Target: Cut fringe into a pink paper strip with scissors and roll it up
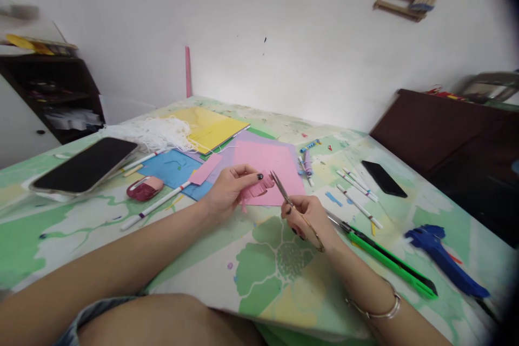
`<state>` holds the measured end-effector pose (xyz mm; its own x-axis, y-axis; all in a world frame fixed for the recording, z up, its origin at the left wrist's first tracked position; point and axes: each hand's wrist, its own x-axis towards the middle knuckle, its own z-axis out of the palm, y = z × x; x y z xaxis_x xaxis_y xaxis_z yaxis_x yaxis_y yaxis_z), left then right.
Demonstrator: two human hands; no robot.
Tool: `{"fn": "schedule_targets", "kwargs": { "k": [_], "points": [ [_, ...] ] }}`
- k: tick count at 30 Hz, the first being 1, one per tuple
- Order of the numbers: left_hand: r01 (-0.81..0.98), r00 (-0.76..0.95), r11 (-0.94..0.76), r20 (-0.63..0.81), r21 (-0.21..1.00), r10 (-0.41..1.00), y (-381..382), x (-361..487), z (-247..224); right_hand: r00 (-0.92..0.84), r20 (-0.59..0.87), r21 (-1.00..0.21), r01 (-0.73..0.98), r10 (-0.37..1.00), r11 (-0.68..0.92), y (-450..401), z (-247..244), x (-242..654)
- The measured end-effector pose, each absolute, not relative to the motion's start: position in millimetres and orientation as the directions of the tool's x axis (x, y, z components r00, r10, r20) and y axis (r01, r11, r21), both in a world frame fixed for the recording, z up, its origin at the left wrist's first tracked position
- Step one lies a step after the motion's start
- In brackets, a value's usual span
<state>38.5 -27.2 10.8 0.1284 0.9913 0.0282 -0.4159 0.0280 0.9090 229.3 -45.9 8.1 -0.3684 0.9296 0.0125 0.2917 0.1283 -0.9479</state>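
My left hand [231, 186] pinches a strip of pink paper [254, 188] whose lower edge is cut into a fringe. Around the handles of a pair of scissors [288, 194] my right hand [308, 219] is closed. The scissor tips point up and left, close to the right end of the strip; whether they touch it I cannot tell. Beneath and behind both hands lies a pink sheet [265, 159], on top of purple and blue paper [162, 170]. A white stick with a pink paper piece [206, 168] rests left of my left hand.
A green utility knife [389, 262] and a blue glue gun [446, 259] lie at right, near several white sticks [359, 205] and a black phone [384, 178]. At left are another phone [87, 165], a red tape dispenser [145, 188], white string [158, 132] and yellow paper [211, 127].
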Motion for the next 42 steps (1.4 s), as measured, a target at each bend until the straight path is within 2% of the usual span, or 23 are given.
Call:
{"fn": "schedule_targets", "kwargs": {
  "k": [5, 11, 15, 27, 33, 42],
  "points": [
    [-0.441, 0.157, 0.020, 0.055, 0.897, 0.986, -28.9, 39.1, 14.9, -0.278, 0.050, -0.939, 0.313, 0.959, 0.140, -38.6, 4.5, 232.9],
    [-0.425, 0.166, 0.044, 0.031, 0.904, 0.986, -30.5, 39.7, 18.5, -0.144, 0.077, -0.879, 0.458, 0.987, 0.136, -29.4, 2.4, 238.1],
    [-0.405, 0.178, 0.042, 0.033, 0.913, 0.983, -30.5, 39.6, 18.1, -0.115, 0.124, -0.879, 0.447, 0.986, 0.163, -25.9, 3.1, 242.8],
    [-0.346, 0.152, 0.075, -0.023, 0.935, 0.988, -30.5, 38.9, 19.6, -0.415, 0.092, -0.920, 0.311, 0.905, 0.237, -40.5, 4.6, 231.6],
    [-0.379, 0.163, 0.069, -0.006, 0.923, 0.987, -30.8, 41.2, 17.5, -0.468, 0.066, -0.924, 0.305, 0.881, 0.231, -44.5, 8.4, 230.3],
    [-0.389, 0.176, 0.064, 0.007, 0.919, 0.984, -29.9, 43.2, 15.4, -0.442, 0.074, -0.931, 0.290, 0.894, 0.221, -46.3, 8.2, 227.7]
  ]
}}
